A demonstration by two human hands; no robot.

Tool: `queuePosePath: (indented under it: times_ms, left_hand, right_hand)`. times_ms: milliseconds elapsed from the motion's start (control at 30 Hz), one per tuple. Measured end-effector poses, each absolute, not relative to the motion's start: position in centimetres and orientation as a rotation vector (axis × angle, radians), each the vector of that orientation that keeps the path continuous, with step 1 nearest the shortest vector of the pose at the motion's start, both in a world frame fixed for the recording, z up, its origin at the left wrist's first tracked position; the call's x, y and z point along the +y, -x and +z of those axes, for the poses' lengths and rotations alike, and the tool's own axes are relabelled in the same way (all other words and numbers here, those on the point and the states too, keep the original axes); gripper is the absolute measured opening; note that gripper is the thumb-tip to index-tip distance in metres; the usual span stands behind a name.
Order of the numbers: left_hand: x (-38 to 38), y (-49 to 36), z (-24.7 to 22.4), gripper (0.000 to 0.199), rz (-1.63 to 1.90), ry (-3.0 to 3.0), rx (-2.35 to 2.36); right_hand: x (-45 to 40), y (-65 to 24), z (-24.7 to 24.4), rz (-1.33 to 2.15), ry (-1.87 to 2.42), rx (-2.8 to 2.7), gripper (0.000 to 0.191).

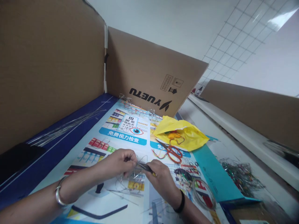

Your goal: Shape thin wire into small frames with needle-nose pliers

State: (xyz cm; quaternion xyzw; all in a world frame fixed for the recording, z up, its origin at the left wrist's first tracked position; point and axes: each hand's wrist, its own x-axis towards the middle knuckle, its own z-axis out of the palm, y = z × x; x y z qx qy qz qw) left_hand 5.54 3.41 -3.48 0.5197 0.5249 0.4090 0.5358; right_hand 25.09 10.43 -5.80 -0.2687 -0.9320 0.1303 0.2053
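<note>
Near the middle of the table, my left hand (126, 160) is closed in a pinch on a thin silvery wire piece (137, 172). My right hand (161, 175) is wrapped round small dark pliers (146, 168) with a yellow mark on the handle. The pliers' tips point left, at the wire beside my left fingers. Loops of thin wire hang below both hands; their exact shape is too fine to tell. Several loose straight wires (123, 194) lie on the printed sheet under my hands.
Red-handled scissors (174, 154) lie beside an open yellow bag (193, 138) with orange thread. A clear round dish (203, 193) is at right, near a wire pile (243, 175). Long wires (67, 126) lie left. Cardboard walls (149, 65) stand behind and left.
</note>
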Motion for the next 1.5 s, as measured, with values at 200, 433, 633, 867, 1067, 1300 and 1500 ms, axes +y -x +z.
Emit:
queuePosePath:
  times_ms: [200, 433, 633, 867, 1067, 1300, 1500]
  left_hand:
    - [3.2, -6.2, -3.7, 0.004, 1.093, -1.388, 1.449]
    - [3.1, -6.6, -3.2, 0.011, 1.342, -1.594, 1.679]
    - [3.0, -6.5, -3.0, 0.014, 1.476, -1.664, 1.735]
    - [2.9, -6.4, -3.1, 0.014, 1.526, -1.68, 1.701]
    - [2.7, -6.5, -2.9, 0.014, 1.538, -1.675, 1.694]
    - [2.7, -6.8, -2.7, 0.014, 1.549, -1.63, 1.672]
    - [2.6, -6.8, -2.7, 0.014, 1.541, -1.623, 1.625]
  right_hand:
    - [10.2, -25.0, -5.3, 0.295, 0.791, -2.633, 0.003]
    - [9.2, -24.6, -4.2, -0.131, 0.85, -2.522, 0.006]
    - [8.3, -23.6, -3.8, -0.242, 0.871, -2.469, 0.007]
    - [7.6, -22.8, -4.0, -0.305, 0.94, -2.429, 0.009]
    - [7.4, -22.8, -3.9, -0.353, 0.938, -2.4, 0.012]
    - [7.3, -22.8, -3.9, -0.327, 0.958, -2.401, 0.011]
    - [7.4, -22.8, -4.0, -0.327, 0.922, -2.402, 0.013]
